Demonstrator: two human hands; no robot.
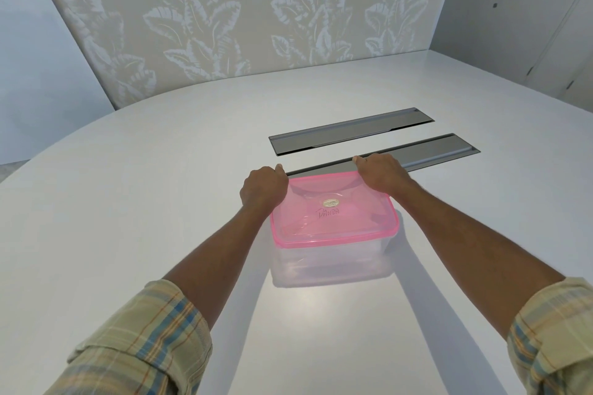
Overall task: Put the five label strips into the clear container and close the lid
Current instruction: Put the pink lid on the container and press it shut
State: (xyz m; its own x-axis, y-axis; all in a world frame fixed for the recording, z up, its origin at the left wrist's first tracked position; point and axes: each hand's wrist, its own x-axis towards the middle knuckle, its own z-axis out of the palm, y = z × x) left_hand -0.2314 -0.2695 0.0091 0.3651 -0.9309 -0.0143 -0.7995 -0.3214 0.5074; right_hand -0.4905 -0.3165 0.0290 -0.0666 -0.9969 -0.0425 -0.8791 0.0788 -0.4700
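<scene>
A clear plastic container point(330, 263) stands on the white table in front of me. A translucent pink lid point(333, 215) with a gold sticker and handwriting lies on top of it. My left hand point(264, 186) grips the lid's far left corner, fingers curled over the rim. At the far right corner my right hand point(380, 175) grips the lid the same way. Pale flat shapes show faintly through the container's wall near the bottom; I cannot tell whether they are the label strips. No strip lies on the table.
Two long grey recessed cable trays point(351, 130) point(439, 152) are set into the white table point(160, 186) just beyond the container. A leaf-patterned wall panel stands behind the table, and grey doors are at the far right.
</scene>
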